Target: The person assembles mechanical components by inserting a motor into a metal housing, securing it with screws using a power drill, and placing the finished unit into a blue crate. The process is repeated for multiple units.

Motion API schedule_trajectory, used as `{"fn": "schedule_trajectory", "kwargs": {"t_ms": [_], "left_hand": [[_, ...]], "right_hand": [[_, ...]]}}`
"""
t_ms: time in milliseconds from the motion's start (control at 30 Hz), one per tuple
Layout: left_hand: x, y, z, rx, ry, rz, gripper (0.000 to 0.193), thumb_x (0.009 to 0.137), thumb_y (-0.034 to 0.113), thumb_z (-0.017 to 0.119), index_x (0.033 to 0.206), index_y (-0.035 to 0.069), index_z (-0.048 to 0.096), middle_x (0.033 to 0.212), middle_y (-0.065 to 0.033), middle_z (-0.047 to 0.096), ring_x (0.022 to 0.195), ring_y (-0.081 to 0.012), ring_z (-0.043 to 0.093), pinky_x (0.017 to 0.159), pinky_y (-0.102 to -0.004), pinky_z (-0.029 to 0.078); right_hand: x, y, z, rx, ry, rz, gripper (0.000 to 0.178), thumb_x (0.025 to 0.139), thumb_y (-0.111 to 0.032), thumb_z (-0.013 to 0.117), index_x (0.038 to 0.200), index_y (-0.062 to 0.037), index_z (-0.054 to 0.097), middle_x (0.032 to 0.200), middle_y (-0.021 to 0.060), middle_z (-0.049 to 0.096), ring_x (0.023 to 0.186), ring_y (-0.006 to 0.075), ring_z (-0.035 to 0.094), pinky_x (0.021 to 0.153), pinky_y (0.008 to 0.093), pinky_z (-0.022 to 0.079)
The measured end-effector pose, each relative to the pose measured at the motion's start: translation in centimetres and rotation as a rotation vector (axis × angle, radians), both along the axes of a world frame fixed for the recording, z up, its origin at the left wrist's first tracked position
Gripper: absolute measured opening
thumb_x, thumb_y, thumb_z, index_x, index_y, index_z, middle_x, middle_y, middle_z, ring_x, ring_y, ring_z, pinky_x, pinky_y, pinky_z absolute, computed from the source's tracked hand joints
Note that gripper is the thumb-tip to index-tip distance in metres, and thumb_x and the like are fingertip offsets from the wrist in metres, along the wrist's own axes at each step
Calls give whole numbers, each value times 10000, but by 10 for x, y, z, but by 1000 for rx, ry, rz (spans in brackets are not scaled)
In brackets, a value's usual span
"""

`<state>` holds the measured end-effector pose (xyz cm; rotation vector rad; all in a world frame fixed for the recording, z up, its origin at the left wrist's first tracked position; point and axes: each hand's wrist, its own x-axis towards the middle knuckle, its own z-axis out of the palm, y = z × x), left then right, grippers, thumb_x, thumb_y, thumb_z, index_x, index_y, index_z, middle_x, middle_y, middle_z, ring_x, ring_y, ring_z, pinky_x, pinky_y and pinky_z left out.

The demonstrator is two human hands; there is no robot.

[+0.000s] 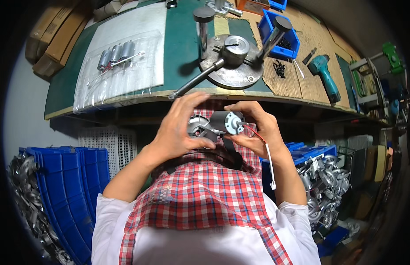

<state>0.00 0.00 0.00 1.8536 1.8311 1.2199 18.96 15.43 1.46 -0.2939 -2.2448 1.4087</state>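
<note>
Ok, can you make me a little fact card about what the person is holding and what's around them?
Left hand: holding a grey metal part
Right hand: holding a dark round motor
Wires: red and white, from the motor's end, with a white plug
Table, left: three silver motors on clear plastic
Table, middle: metal stand with a long handle
Table, right: teal power tool, blue bin
Both sides below: piles of grey metal pieces

1 metal part (198, 124) held in L hand (172, 130); 1 motor (220, 120) held in R hand (263, 128); 3 other motors (115, 54) counted fwd-L of hands; 1 drill (325, 78) noted fwd-R; 2 posts (203, 35) seen fwd.
</note>
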Motion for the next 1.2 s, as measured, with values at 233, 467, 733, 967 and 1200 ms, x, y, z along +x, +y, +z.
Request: {"fn": "schedule_trajectory", "kwargs": {"t_ms": [233,467,733,967,1200], "left_hand": [[24,27,-14,-151,-182,-51,630,648,167,853,1170,42,523,1069,-173,654,968,-390,657,828,-426,538],[38,22,-17,-112,31,76,539,641,131,830,1080,34,533,962,-158,664,880,-377,670,740,-417,550],[6,6,-54,-258,-43,-71,1112,516,336,947,1425,38,378,1384,-158,463,1341,-318,426,1102,-421,369],[13,6,-100,-141,91,-192,757,615,160,870,1269,69,501,1182,-124,617,1225,-313,545,1140,-533,275],[8,1,-89,-49,55,-68,587,721,213,794,1208,48,511,1110,-131,631,1075,-349,612,1127,-519,322]], "right_hand": [[31,21,14,192,-40,-36,480,771,4,734,1228,-48,598,1130,136,636,1047,288,634,949,364,506],[34,-12,23,-91,-101,-178,601,871,-217,742,1356,40,496,1160,202,636,1115,257,624,962,337,483],[29,-20,-35,46,-93,-367,440,800,-255,810,1101,-5,609,797,114,663,606,199,655,565,296,524],[23,-44,-56,349,-14,-305,469,776,-303,828,1062,-11,595,824,154,691,728,269,723,584,341,575],[-11,-49,-51,378,-42,-175,495,791,-291,817,1122,2,594,869,167,670,718,304,685,604,370,538]]}}
